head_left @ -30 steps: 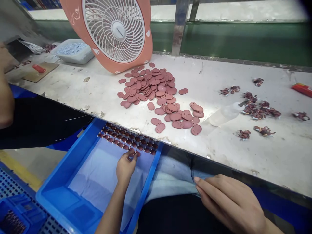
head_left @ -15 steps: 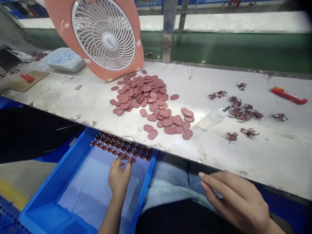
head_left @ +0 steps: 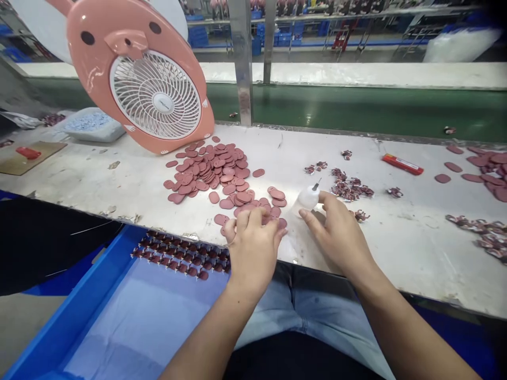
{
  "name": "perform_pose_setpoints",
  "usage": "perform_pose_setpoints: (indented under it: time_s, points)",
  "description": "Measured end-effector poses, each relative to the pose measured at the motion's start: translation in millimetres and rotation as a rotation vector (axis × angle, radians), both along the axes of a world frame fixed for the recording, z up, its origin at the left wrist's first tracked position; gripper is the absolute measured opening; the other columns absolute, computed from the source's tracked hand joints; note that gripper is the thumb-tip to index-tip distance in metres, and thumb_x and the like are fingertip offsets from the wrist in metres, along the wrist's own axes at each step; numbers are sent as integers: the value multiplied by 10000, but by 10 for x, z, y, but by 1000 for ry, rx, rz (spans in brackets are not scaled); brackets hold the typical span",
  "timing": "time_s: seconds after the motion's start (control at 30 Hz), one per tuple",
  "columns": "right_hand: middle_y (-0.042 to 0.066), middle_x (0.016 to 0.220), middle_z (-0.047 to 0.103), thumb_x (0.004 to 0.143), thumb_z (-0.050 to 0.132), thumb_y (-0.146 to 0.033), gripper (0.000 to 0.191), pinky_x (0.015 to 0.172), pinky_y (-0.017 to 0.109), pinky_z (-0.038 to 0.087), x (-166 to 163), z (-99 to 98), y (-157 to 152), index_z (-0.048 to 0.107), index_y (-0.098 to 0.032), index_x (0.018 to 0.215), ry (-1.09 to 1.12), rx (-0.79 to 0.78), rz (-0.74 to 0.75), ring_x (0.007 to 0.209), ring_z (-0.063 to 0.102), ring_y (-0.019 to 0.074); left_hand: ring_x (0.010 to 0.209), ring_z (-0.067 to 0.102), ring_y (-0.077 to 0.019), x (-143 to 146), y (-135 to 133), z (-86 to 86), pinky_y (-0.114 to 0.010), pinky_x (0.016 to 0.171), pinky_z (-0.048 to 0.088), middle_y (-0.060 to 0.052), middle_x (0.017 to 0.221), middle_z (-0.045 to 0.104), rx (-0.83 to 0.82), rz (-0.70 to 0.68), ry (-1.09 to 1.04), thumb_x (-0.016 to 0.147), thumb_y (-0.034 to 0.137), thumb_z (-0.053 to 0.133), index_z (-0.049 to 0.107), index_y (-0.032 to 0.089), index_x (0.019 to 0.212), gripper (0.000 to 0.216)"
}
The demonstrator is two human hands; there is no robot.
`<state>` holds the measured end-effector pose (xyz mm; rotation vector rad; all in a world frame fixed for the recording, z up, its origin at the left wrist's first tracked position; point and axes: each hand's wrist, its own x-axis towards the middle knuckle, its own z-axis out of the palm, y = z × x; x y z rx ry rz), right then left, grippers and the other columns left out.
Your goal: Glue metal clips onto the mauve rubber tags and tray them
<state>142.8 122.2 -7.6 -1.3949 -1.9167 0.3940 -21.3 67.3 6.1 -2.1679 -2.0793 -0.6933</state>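
My left hand (head_left: pixel 253 245) is over the near edge of a pile of reddish-brown oval pieces (head_left: pixel 216 171). Its fingers are spread and bent down among the ovals, some fingertips hidden. To its right, my right hand (head_left: pixel 336 227) has thumb and index finger around a translucent squeeze bottle (head_left: pixel 307 200) with a thin dark tip. The bottle leans on the worktop. Below the table edge, a blue tray (head_left: pixel 91 295) has rows of small dark-red assembled pieces (head_left: pixel 178 256) on a pale sheet.
A pink animal-shaped fan (head_left: pixel 158 100) stands behind the ovals. Small brown-and-white parts (head_left: pixel 350 187) and a red-handled tool (head_left: pixel 402 164) lie to the right, with more ovals (head_left: pixel 491 169) beyond. A tub of bluish bits (head_left: pixel 93 126) is at left. A green belt (head_left: pixel 336 108) runs behind.
My left hand has left the tray and come up to the ovals. My right hand has moved from the table's front edge onto the bottle. The view has tilted up and turned right.
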Motion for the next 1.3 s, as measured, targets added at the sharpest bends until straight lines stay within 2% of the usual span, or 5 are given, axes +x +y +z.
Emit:
perform_pose_setpoints:
  time_s: [0.27, 0.63, 0.8, 1.07, 1.3]
  points:
    - [75, 1018, 659, 976, 485, -461, 299, 753, 369, 549, 264, -35, -375, 491, -227, 1163, 353, -68, 94, 957, 658, 266, 1068, 540, -330, 47, 158, 181, -519, 906, 353, -102, 1103, 656, -162, -46, 134, 869, 332, 707, 692, 205, 1010, 190]
    - [82, 1005, 652, 952, 526, -460, 334, 672, 351, 536, 526, -227, -621, 544, -230, 1193, 503, -185, 101, 835, 633, 249, 1052, 575, -324, 32, 429, 259, -509, 914, 353, -104, 1050, 700, -232, -167, 218, 901, 362, 662, 707, 194, 969, 187]
    - [81, 1006, 655, 914, 566, -493, 388, 675, 349, 504, 574, -292, -686, 566, -216, 1185, 525, -197, 63, 843, 618, 255, 986, 609, -294, 88, 310, 261, -507, 955, 338, -75, 930, 722, -238, -150, 208, 920, 239, 628, 703, 203, 880, 92]
    - [68, 952, 648, 907, 583, -464, 318, 638, 337, 490, 558, -262, -719, 574, -226, 1118, 573, -149, 60, 785, 597, 241, 1015, 597, -284, 139, -79, 186, -489, 942, 354, -69, 1101, 689, -239, -122, 131, 913, 250, 650, 692, 253, 1034, 128]
    - [49, 880, 597, 930, 522, -474, 303, 583, 325, 519, 462, -164, -743, 555, -219, 1092, 653, -248, 138, 708, 577, 209, 964, 602, -322, 12, 134, 285, -459, 818, 425, -79, 962, 678, -343, -172, -14, 821, 198, 729, 675, 234, 877, 86]
